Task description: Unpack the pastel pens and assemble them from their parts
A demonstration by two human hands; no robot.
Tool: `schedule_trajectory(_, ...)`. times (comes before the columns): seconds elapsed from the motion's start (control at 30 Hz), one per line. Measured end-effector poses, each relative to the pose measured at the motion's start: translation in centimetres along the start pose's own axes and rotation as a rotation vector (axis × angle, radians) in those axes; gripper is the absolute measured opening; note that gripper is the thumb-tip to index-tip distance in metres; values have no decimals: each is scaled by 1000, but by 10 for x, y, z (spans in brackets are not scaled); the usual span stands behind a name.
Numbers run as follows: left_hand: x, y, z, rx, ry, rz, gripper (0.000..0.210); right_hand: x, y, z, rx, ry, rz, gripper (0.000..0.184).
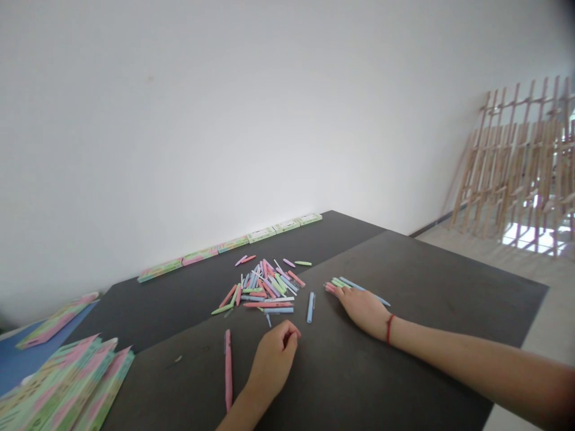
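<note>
My right hand [365,311], with a red cord at the wrist, rests low on the table over a few pastel pens. Red and green pen ends [336,284] stick out past its fingers, and a blue pen [365,290] runs along its far side. Nearer to me, my left hand [275,358] is curled closed, with nothing visible in it. A pink pen [229,368] lies to its left. Between the hands and farther off lies a short blue pen piece [310,307]. Beyond is a loose heap of pink, green, purple and blue pens [267,284].
Flat patterned boxes [200,256] line the table's back edge against the white wall. More such boxes [85,383] are stacked at the near left, with another [56,320] on a blue surface. The dark table [426,287] ends at the right. Wooden racks [516,167] stand beyond it.
</note>
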State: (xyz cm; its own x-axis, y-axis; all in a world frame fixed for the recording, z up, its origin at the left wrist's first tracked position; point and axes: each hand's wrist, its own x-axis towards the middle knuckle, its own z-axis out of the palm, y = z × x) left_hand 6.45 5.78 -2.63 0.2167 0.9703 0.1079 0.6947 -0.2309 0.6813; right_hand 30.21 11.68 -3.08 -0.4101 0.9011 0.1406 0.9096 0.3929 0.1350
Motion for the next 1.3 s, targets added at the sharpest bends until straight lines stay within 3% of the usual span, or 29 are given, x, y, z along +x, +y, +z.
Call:
schedule_trajectory(0.23, 2, 1, 1, 88, -19, 9, 21, 17, 3, 0, 15, -2, -64, 39)
schedule_trajectory(0.47, 0, 4, 0, 211, -55, 68, 20, 20, -30, -11, 100, -28, -179, 21)
schedule_trajectory(0.63, -8, 13, 4, 347, -110, 170, 15, 27, -52, -11, 165, -23, -110, 17)
schedule_trajectory(0.83, -9, 17, 8, 459, -146, 238, 12, 41, -56, -4, 200, -19, -32, 25)
schedule_trajectory(1.3, -8, 10, 11, 512, -168, 261, 11, 71, -92, -4, 325, -9, -270, 20)
